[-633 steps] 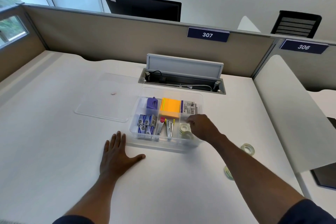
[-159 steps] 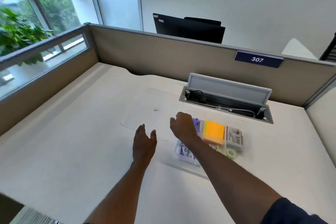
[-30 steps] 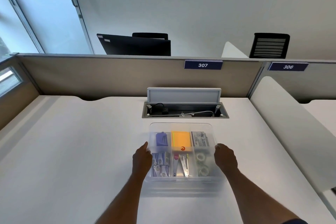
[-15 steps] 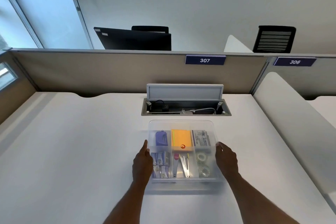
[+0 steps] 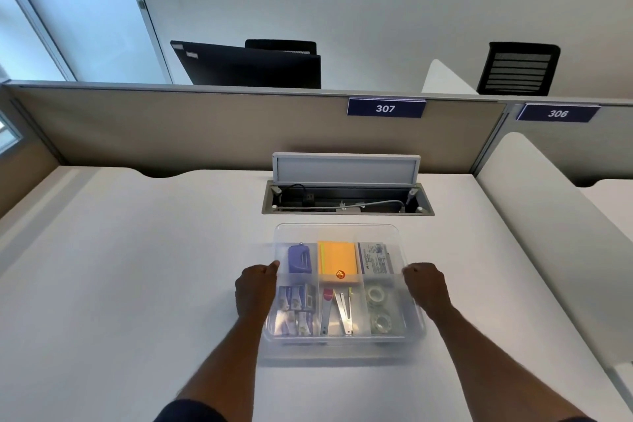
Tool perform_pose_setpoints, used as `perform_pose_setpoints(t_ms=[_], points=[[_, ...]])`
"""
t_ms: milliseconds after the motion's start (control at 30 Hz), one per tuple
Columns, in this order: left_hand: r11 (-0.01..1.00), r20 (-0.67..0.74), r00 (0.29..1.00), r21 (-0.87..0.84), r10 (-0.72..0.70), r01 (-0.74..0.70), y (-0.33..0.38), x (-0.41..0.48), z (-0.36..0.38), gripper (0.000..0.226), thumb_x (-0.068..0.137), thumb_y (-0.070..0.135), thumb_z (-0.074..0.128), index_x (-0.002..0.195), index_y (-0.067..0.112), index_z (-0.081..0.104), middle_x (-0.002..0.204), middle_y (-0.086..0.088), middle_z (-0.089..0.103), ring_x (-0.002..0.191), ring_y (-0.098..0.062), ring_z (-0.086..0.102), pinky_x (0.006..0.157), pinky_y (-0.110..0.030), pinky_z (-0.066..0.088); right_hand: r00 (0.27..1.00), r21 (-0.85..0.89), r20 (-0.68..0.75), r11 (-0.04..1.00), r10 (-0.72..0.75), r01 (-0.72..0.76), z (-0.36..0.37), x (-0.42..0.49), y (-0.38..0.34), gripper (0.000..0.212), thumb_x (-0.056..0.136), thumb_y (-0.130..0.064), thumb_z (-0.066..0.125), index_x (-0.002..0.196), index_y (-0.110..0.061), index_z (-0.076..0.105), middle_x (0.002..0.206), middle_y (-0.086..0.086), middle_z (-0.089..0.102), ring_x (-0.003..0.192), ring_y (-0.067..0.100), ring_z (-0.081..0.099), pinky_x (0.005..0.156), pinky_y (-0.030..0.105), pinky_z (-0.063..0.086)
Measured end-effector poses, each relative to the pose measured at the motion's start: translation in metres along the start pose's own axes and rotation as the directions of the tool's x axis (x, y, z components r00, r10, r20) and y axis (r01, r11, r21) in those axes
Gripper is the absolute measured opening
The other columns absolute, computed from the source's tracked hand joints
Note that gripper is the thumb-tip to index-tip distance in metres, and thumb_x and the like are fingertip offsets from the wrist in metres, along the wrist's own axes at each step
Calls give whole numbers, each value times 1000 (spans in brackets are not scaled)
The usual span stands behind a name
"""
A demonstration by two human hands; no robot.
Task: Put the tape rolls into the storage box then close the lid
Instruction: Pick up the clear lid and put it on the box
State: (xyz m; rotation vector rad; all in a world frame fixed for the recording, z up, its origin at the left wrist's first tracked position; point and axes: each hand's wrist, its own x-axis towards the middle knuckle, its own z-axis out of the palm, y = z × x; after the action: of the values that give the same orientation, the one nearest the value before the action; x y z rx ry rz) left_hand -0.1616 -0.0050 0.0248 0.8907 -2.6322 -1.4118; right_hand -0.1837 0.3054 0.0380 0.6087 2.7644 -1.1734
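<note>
on box [image 5: 342, 348]: lid [image 5: 337, 233], both hands

The box [image 5: 342, 339] and its lid [image 5: 337, 233] are clear plastic, smooth and faintly frosted, so the glossy tape rolls [image 5: 376, 308] and shiny metal clips [image 5: 342, 313] show through. It sits on a smooth, matt white table [image 5: 137, 267]. The partition [image 5: 205, 127] behind looks like matt beige cloth, and the cable hatch [image 5: 346, 168] is dull grey metal.
</note>
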Motion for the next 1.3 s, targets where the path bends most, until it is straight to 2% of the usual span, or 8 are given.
perform_pose_setpoints(t_ms=[67,133,200,500,733,1000,1167,1300], points=[[998,-1,1000,-61,-23,23,9,2,8,27,95,24,52,114,12,67,124,-15,65,115,-35,58,101,-42,43,998,18,64,1000,-3,2,2,1,0,29,86,-11,44,104,-10,67,94,20,68,87,37,64,85,42,54],[997,23,1000,-81,11,-9,15,6,15,42,96,14,47,138,11,49,141,-14,53,127,-34,50,107,-44,38,992,36,127,999,-5,1,3,0,0,56,89,-12,40,144,-24,36,114,19,65,96,35,64,86,36,52],[997,69,996,-57,54,-50,17,12,18,48,95,9,45,143,10,41,145,-15,48,131,-34,47,109,-44,37,983,6,177,999,-47,46,3,2,-1,60,93,-15,37,148,-31,22,114,19,65,93,31,64,82,34,51],[986,13,990,87,142,-143,17,29,25,46,99,40,44,139,17,49,138,-10,56,125,-30,55,104,-45,43,986,-146,-6,976,-166,164,15,24,-5,35,93,-25,45,127,-13,44,107,16,67,90,34,68,75,37,58],[996,-177,980,7,92,-92,36,45,25,37,96,34,55,83,1,65,87,-17,72,84,-35,67,70,-32,45,995,-115,-61,991,-74,67,26,52,-7,37,100,-30,33,75,-8,49,89,21,65,83,38,59,72,36,42],[994,-173,983,-99,-60,43,39,56,31,29,93,26,59,88,-2,65,92,-20,71,84,-33,61,75,-32,39,978,-74,152,988,146,-136,21,72,-17,48,93,-36,28,104,-1,58,112,25,61,106,40,58,90,42,48],[993,-176,983,-107,-60,42,35,60,35,28,93,26,59,84,0,63,88,-17,71,77,-30,61,76,-33,43,996,-9,-9,996,84,-84,34,68,-14,54,99,-42,29,76,-1,58,92,24,68,91,39,64,82,36,45],[993,-177,982,-111,-64,45,35,63,33,27,92,26,60,82,1,63,85,-16,70,71,-24,55,73,-31,41,998,-224,60,974,-16,29,27,71,-13,36,99,-33,36,88,-7,58,88,17,67,89,37,64,78,37,49]])
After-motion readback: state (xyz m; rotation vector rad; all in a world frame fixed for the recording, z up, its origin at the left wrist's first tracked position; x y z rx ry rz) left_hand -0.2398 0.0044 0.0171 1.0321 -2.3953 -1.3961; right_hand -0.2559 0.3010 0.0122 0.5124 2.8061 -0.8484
